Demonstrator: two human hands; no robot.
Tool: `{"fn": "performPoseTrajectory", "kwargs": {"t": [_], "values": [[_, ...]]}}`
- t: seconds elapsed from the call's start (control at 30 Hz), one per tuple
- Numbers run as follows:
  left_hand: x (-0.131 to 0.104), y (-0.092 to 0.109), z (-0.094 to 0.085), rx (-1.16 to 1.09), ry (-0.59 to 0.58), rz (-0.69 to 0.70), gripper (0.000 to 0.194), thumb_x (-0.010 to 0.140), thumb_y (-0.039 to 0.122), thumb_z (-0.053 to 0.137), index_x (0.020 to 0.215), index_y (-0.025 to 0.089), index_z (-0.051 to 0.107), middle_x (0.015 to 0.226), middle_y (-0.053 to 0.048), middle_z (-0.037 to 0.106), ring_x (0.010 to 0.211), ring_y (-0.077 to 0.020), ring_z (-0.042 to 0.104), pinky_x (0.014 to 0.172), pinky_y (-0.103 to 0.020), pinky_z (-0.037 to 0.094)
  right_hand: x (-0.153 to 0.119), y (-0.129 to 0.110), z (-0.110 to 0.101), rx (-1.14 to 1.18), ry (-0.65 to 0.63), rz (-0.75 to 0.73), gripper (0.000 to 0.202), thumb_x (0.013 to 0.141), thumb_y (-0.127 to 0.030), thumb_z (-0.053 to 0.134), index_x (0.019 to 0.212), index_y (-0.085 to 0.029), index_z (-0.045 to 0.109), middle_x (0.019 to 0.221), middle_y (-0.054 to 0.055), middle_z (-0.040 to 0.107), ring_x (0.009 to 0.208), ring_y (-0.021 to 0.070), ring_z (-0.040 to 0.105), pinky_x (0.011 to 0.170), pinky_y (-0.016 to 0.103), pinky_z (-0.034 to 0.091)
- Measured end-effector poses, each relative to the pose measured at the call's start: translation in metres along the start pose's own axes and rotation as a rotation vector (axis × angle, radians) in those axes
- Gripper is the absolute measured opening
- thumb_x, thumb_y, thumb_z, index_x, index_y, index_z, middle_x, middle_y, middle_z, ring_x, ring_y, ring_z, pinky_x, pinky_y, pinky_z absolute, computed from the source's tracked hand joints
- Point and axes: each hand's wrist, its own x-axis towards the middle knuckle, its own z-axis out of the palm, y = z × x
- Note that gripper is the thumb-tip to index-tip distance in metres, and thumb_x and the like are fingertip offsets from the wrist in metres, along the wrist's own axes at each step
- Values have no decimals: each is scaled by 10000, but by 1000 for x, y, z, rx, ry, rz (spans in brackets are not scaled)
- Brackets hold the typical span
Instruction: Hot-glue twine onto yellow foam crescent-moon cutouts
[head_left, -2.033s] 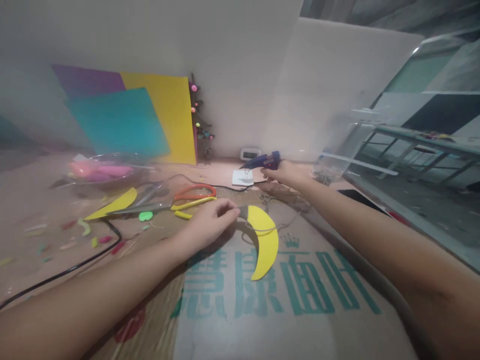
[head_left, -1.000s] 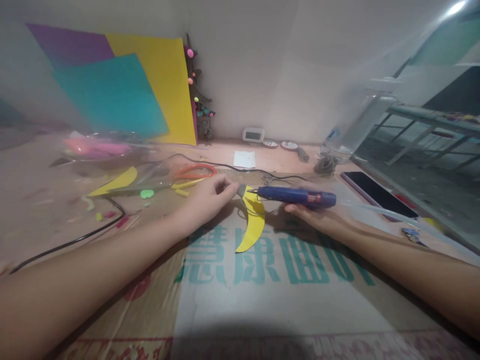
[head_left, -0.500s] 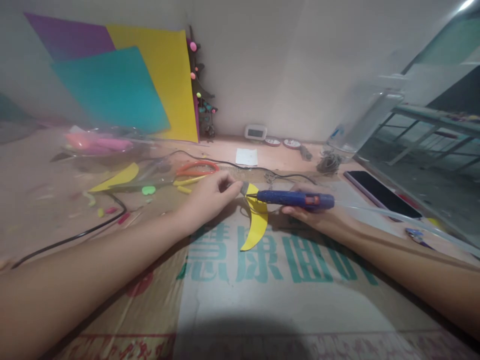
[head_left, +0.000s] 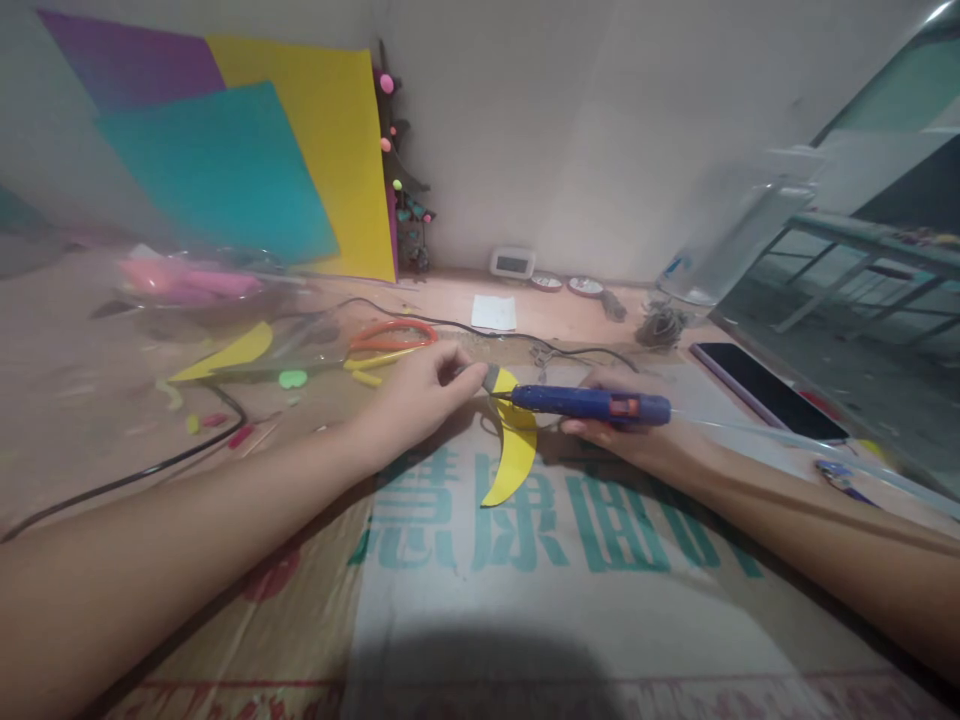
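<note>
Between thumb and fingers, my left hand (head_left: 431, 393) pinches the dark upper tip of a yellow crescent-shaped piece (head_left: 517, 455), whose pointed lower end hangs over the printed sheet. My right hand (head_left: 611, 425) is wrapped round a blue hot glue gun (head_left: 577, 403) with a clear glue stick (head_left: 757, 428) trailing from its back. The gun's nozzle points left and meets the crescent near its dark tip. Whether glue is coming out is too small to see. Scissors with orange and yellow handles (head_left: 394, 335) lie just beyond my left hand.
A phone (head_left: 769, 390) and a tilted clear bottle (head_left: 750, 245) stand on the right. Coloured sheets (head_left: 225, 180) lean at the back left, near a bag of pink pieces (head_left: 195, 280). A black cord (head_left: 150, 470) crosses the left side. A small white clock (head_left: 512, 263) sits by the wall.
Almost nothing differs. The view has shifted very slightly; both hands, the glue gun and the yellow crescent keep the same arrangement.
</note>
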Motion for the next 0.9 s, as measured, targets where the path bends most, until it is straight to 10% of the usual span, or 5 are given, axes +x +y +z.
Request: {"fn": "performPoseTrajectory", "kwargs": {"t": [0.9], "values": [[0, -5, 0, 16, -5, 16, 276, 861, 415, 506, 707, 186, 510, 619, 19, 539, 536, -117, 459, 477, -221, 314, -1, -2, -1, -80, -3, 55, 256, 711, -453, 715, 662, -245, 573, 590, 6, 580, 580, 199, 544, 538, 327, 394]]}}
